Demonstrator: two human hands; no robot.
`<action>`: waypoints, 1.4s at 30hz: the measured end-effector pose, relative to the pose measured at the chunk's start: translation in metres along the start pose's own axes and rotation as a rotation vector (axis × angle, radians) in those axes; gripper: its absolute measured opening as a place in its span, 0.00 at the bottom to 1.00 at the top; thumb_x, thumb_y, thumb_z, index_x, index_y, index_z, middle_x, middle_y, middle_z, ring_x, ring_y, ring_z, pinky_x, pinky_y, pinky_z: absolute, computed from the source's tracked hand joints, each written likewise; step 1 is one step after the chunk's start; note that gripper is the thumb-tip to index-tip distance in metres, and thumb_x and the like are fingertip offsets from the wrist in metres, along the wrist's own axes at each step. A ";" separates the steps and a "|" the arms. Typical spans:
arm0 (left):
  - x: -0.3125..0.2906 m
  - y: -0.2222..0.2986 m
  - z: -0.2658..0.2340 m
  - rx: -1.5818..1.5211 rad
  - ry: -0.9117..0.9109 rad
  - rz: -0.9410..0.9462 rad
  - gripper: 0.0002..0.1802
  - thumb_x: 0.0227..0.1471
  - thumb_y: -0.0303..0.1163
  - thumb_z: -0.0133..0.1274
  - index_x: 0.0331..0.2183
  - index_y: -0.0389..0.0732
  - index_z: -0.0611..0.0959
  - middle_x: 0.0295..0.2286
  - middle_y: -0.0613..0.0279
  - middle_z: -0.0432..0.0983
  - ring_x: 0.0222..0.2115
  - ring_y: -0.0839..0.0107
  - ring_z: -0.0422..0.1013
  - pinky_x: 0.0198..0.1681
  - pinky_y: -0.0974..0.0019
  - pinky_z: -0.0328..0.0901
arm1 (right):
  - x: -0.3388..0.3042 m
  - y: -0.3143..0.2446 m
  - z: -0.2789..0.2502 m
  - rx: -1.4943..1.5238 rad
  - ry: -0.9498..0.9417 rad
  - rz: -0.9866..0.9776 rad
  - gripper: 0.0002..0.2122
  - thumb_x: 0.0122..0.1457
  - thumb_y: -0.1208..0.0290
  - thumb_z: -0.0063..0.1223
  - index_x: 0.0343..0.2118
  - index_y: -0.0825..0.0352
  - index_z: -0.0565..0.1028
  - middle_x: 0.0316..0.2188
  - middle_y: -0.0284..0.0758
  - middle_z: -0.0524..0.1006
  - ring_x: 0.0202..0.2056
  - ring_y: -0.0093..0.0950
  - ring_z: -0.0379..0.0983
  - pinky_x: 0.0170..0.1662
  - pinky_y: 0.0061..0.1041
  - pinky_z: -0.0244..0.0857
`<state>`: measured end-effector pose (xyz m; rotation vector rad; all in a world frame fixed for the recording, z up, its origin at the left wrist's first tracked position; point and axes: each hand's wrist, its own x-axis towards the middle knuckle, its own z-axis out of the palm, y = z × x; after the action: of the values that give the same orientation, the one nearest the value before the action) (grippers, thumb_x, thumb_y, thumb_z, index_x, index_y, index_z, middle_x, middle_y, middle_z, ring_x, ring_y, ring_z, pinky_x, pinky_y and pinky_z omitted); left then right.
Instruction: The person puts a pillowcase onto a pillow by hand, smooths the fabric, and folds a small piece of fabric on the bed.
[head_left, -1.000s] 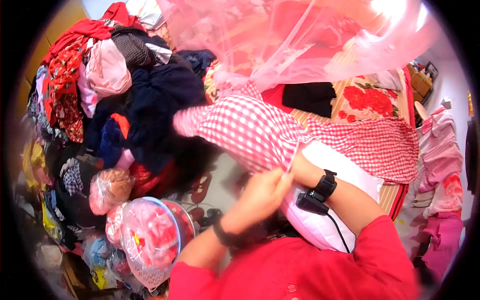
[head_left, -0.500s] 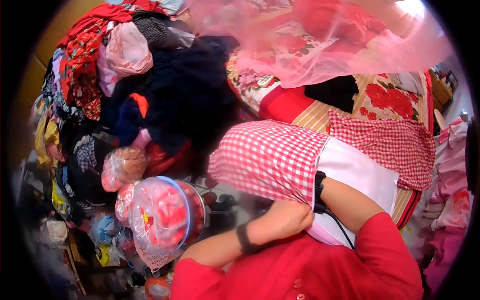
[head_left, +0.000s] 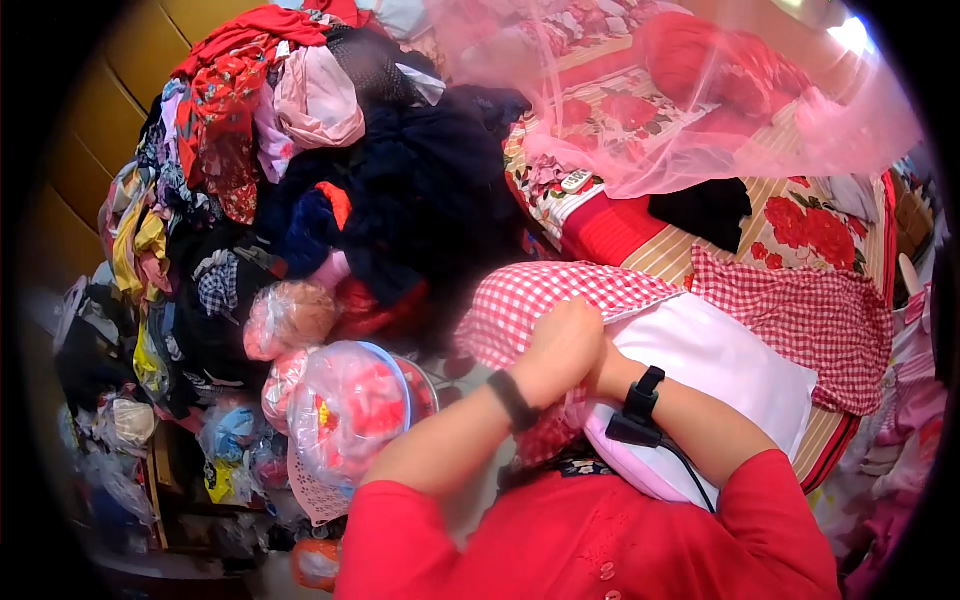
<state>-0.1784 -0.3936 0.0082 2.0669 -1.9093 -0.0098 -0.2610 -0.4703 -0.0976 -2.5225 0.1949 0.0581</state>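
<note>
A red-and-white gingham pillowcase covers the far left end of a white pillow, which rests at an angle on the bed's edge against my front. Closed on the case's cloth, near its open edge, is my left hand. Just behind it, my right hand lies across the pillow at the mouth of the case, its fingers hidden by the left hand and the cloth. A loose flap of the case hangs below both hands. Another piece of gingham cloth lies flat on the bed to the right.
Pink netting drapes over the striped, flowered bed sheet. A black cloth and a remote control lie there. To the left rises a large clothes heap. Nearer stands a plastic-wrapped basin of pink and red things.
My left hand has moved up and left along the case. My right hand, earlier inside the case, has come back so its wrist shows. The cloth edge is bunched.
</note>
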 end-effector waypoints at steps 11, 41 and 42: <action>0.016 0.107 -0.001 -1.051 -0.620 -0.204 0.09 0.45 0.23 0.44 0.29 0.30 0.78 0.20 0.46 0.74 0.21 0.62 0.73 0.24 0.58 0.65 | -0.043 -0.026 -0.024 0.473 0.197 -0.115 0.15 0.48 0.73 0.59 0.42 0.63 0.77 0.38 0.39 0.78 0.40 0.32 0.74 0.45 0.32 0.68; 0.010 0.062 0.029 -0.819 -0.155 -0.023 0.34 0.46 0.31 0.54 0.55 0.36 0.65 0.34 0.46 0.73 0.33 0.52 0.72 0.37 0.57 0.67 | -0.146 0.041 -0.136 0.124 0.510 0.634 0.26 0.41 0.52 0.62 0.38 0.69 0.78 0.35 0.50 0.78 0.39 0.45 0.75 0.44 0.38 0.66; 0.011 0.061 0.017 -0.815 -0.135 -0.046 0.34 0.46 0.31 0.54 0.55 0.36 0.65 0.34 0.46 0.73 0.33 0.52 0.72 0.37 0.57 0.67 | -0.140 0.005 -0.154 0.110 0.534 0.590 0.24 0.42 0.54 0.62 0.37 0.68 0.79 0.33 0.50 0.78 0.37 0.45 0.75 0.42 0.38 0.66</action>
<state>-0.2405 -0.4112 0.0088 1.5578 -1.5389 -0.8116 -0.4003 -0.5452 0.0376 -2.2367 1.1131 -0.3836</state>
